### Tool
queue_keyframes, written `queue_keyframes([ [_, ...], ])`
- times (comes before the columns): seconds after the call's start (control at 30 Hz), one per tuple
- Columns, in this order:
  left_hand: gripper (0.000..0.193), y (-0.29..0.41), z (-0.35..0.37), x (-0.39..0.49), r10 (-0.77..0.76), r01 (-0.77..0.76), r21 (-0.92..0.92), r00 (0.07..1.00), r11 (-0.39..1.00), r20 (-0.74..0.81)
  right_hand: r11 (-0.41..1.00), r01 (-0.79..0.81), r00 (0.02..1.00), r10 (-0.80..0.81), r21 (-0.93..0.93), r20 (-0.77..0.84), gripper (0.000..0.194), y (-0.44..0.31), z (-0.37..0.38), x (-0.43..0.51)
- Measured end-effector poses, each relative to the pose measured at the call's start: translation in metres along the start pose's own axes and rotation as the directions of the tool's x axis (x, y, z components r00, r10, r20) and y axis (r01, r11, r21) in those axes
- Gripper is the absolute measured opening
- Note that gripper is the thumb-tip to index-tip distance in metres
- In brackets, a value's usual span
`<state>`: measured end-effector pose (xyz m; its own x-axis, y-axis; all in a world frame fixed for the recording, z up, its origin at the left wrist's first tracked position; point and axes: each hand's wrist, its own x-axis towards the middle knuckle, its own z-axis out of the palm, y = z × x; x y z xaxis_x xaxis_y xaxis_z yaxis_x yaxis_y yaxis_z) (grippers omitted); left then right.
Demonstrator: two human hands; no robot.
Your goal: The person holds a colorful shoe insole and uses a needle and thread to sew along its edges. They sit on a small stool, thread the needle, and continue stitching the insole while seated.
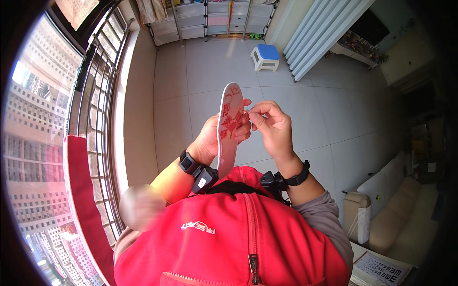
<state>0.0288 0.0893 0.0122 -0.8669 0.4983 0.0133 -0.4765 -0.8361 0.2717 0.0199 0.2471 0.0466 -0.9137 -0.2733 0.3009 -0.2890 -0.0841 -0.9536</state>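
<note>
My left hand (206, 138) grips a pale shoe insole (227, 148) with its fingers wrapped around the back to the right edge. Red stitched patterns cover the insole's upper and middle face, while the heel end near my body is mostly plain. It is held upright, toe end away from me. Close beside the right edge, my right hand (274, 130) pinches a thin strand (244, 110) between thumb and forefinger. The strand reaches the insole's face; whether it is thread or a needle is too small to tell.
A blue-topped plastic stool (268, 52) stands on the tiled floor ahead, beside a white folding door (322, 32). Drawer units (222, 21) line the far wall. A barred window (98, 107) runs along the left. A sofa (393, 214) and a table bearing a printed chart (381, 270) are at right.
</note>
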Motion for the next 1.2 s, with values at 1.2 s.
queue_keyframes([
  [1.2,0.013,0.022,-0.002,-0.001,0.093,-0.036,0.586,0.993,0.810,-0.068,1.000,-0.006,0.994,0.005,0.006,0.106,0.021,0.037,-0.025,0.012],
])
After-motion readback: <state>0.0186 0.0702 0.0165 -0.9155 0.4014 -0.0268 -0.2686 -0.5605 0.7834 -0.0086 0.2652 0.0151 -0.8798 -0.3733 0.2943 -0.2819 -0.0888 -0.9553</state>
